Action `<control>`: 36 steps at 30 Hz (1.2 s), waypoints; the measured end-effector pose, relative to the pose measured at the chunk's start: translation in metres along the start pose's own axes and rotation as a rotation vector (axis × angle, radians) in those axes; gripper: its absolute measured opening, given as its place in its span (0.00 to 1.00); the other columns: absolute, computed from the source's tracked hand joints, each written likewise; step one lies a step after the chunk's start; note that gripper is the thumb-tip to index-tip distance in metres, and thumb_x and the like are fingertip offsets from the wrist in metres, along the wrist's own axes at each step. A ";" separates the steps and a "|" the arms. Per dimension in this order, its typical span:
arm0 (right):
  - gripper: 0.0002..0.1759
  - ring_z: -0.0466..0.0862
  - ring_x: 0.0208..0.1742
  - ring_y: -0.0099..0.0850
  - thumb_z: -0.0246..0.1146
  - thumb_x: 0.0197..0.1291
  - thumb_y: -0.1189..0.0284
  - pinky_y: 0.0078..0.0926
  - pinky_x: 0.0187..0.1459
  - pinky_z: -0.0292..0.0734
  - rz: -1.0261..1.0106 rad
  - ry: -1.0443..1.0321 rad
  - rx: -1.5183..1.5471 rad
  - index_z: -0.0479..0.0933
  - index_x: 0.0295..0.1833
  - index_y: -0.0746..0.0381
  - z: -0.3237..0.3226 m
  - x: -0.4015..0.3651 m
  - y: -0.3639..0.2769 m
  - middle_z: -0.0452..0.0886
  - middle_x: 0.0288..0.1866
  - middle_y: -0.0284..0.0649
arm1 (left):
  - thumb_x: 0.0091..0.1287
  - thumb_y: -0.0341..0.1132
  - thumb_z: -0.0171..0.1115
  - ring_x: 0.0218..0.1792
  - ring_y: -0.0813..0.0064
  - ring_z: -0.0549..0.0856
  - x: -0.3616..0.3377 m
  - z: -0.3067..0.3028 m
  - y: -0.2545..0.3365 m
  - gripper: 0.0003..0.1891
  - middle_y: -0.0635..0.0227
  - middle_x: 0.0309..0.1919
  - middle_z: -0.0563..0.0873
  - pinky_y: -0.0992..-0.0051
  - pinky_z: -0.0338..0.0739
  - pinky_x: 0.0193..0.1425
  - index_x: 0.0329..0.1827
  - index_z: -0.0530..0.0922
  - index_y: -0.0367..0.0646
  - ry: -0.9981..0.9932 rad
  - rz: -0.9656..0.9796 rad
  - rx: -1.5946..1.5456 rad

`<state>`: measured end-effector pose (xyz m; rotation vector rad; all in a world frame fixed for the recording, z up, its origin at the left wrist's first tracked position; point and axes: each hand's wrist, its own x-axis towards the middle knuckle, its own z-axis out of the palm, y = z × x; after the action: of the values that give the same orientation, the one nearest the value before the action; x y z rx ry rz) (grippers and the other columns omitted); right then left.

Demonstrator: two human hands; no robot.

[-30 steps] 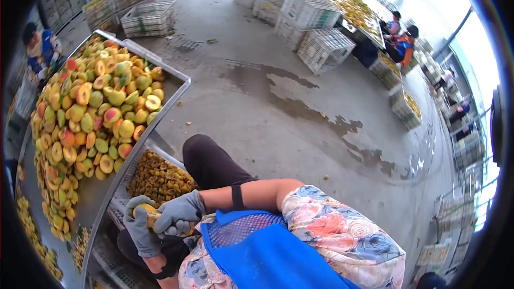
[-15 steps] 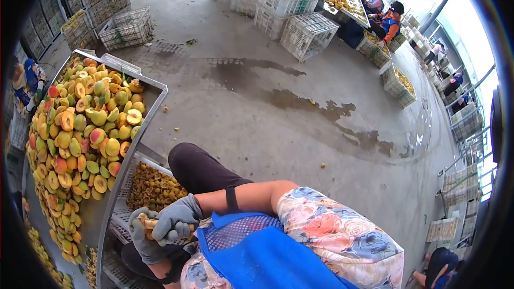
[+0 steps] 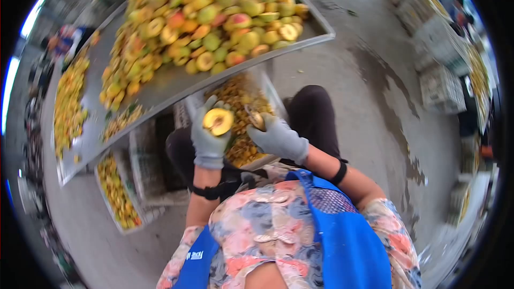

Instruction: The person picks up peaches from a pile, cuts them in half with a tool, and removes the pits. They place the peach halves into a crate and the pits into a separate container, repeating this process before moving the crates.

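My left hand, in a grey glove, holds up a halved peach, its yellow cut face and brown centre turned to the camera. To its right, my gloved right hand is closed around a small tool with a brown handle and what looks like a curved metal end; blur hides its detail. The tool and the peach half are apart. Beneath both hands stands a white crate of brownish-yellow peach pits and scraps.
A metal table ahead carries a large heap of peach halves; its raised rim lies just beyond my hands. Another crate of fruit stands at lower left. A person is across the table. Stacked crates stand at the right.
My view has swung left and down, so the table now lies ahead. My hands, earlier together, have parted, and the peach half's cut face now shows in the left one.
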<state>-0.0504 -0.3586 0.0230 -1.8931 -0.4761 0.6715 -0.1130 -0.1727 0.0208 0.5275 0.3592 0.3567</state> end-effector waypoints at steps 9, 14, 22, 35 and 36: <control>0.15 0.84 0.36 0.59 0.66 0.63 0.67 0.50 0.36 0.76 -0.297 -0.067 -0.190 0.73 0.47 0.65 0.031 -0.007 -0.027 0.82 0.31 0.58 | 0.80 0.33 0.45 0.56 0.59 0.85 -0.021 0.017 0.003 0.20 0.56 0.54 0.84 0.63 0.81 0.65 0.69 0.72 0.32 -0.008 0.321 0.366; 0.16 0.83 0.36 0.60 0.66 0.62 0.68 0.51 0.37 0.76 -0.271 -0.077 -0.237 0.73 0.48 0.66 0.040 -0.002 -0.025 0.82 0.30 0.58 | 0.80 0.35 0.44 0.52 0.66 0.86 -0.026 0.017 0.000 0.20 0.57 0.50 0.86 0.68 0.81 0.62 0.66 0.74 0.32 -0.022 0.536 0.730; 0.12 0.85 0.36 0.56 0.65 0.64 0.71 0.47 0.36 0.78 -0.303 -0.154 -0.196 0.74 0.47 0.66 0.044 0.006 -0.017 0.83 0.32 0.57 | 0.78 0.37 0.46 0.50 0.67 0.86 -0.023 0.016 -0.007 0.18 0.57 0.48 0.86 0.69 0.80 0.60 0.61 0.77 0.35 0.049 0.405 0.430; 0.12 0.87 0.40 0.45 0.64 0.65 0.69 0.39 0.39 0.80 -0.126 -0.311 -0.223 0.78 0.48 0.67 0.041 0.017 -0.021 0.85 0.38 0.54 | 0.77 0.35 0.46 0.52 0.66 0.85 -0.020 0.014 0.003 0.16 0.56 0.47 0.86 0.68 0.81 0.61 0.57 0.78 0.34 -0.014 0.289 0.357; 0.13 0.88 0.41 0.44 0.64 0.65 0.69 0.37 0.41 0.80 -0.102 -0.288 -0.273 0.79 0.47 0.68 0.033 0.009 -0.043 0.86 0.37 0.53 | 0.78 0.35 0.47 0.49 0.66 0.86 -0.018 0.016 0.010 0.16 0.55 0.46 0.87 0.69 0.81 0.59 0.57 0.78 0.34 -0.057 0.249 0.410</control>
<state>-0.0658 -0.3130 0.0493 -2.0164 -0.8801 0.8508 -0.1249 -0.1788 0.0431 0.9877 0.3127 0.5112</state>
